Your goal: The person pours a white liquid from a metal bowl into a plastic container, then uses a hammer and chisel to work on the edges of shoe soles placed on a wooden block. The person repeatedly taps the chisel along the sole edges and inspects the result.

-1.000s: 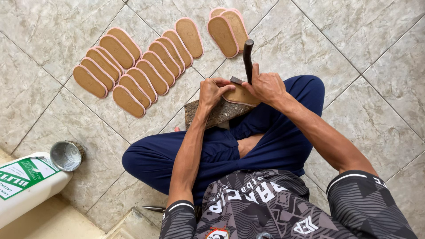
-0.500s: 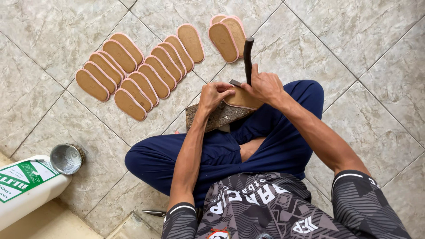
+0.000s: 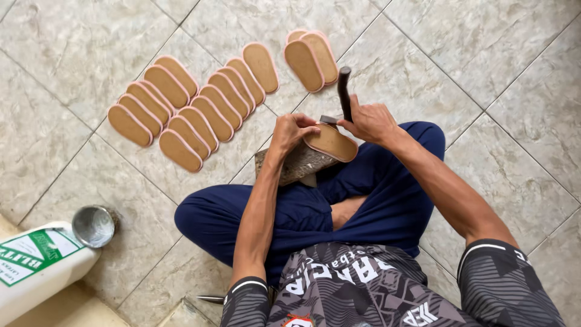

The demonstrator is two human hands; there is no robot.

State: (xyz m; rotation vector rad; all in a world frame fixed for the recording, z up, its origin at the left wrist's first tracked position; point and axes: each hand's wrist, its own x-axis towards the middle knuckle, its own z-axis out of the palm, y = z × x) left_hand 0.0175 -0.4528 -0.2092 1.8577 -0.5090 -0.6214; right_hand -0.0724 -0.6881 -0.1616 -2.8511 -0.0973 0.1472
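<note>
I sit cross-legged on a tiled floor. A tan shoe sole with a pink rim (image 3: 331, 142) lies on a rough stone block (image 3: 295, 165) resting on my knee. My left hand (image 3: 292, 130) is closed on the sole's near end and presses it to the block. My right hand (image 3: 369, 121) grips a hammer by its dark handle (image 3: 344, 91); the metal head (image 3: 328, 120) sits at the sole's edge.
Several matching tan soles (image 3: 187, 112) lie in overlapping rows on the floor ahead to the left, and two more (image 3: 311, 56) lie ahead. A white jug with a green label (image 3: 36, 266) and a small metal tin (image 3: 94, 226) stand at the lower left.
My view has shifted slightly. The hammer handle has tilted a little and the head has come down to the sole's edge. The left hand stays on the sole.
</note>
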